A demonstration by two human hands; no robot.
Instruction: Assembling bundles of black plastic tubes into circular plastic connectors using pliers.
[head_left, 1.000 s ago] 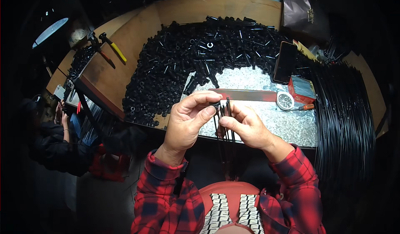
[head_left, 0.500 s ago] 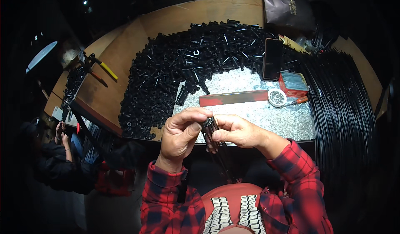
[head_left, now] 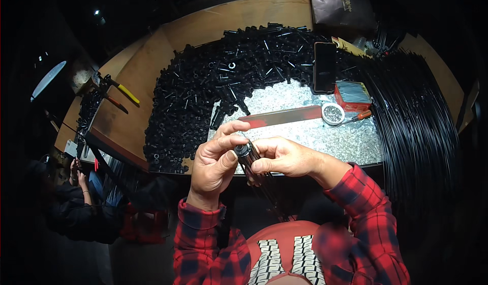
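In front of my body I hold an umbrella frame [head_left: 243, 150], a round black hub with thin black ribs hanging down from it. My right hand [head_left: 292, 158] is closed round the ribs just under the hub, thumb on the near side. At the hub's left edge, the thumb and a finger of my left hand [head_left: 209, 159] pinch it, while its forefinger is raised and bent. The hub's top end faces up towards me. The lower ends of the ribs fade into the dark near my lap.
A heap of black plastic fittings [head_left: 193, 97] fills the wooden-walled bench. A metal bar [head_left: 279, 117], a white cup of small parts [head_left: 333, 114], a screwdriver [head_left: 363, 115], a red box [head_left: 352, 99] and a phone [head_left: 325, 67] lie behind my hands. Long black rods [head_left: 417, 117] overhang at right. Another person [head_left: 81, 198] works far left.
The hub has tilted, so its round end shows more. My left forefinger has lifted off it. The whole view has shifted slightly.
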